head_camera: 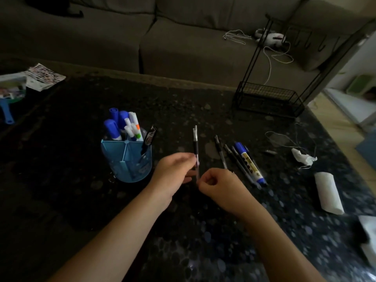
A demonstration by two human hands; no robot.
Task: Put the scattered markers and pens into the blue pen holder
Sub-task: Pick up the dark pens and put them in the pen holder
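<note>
A blue pen holder [126, 159] stands on the dark table, left of centre, with several blue-capped and white markers [122, 127] and one black pen [149, 137] in it. Between my two hands a thin black pen [195, 143] stands almost upright. My left hand [173, 171] pinches its middle and my right hand [219, 186] pinches its lower end. To the right, three dark pens [234, 157] and a blue-capped marker [251, 162] lie on the table.
A black wire rack [268, 100] stands at the back right. A crumpled tissue [303, 157], a thin cord and a white paper roll [328, 192] lie on the right. Papers [42, 76] and a blue tool [7, 112] lie at far left. Behind the table is a sofa.
</note>
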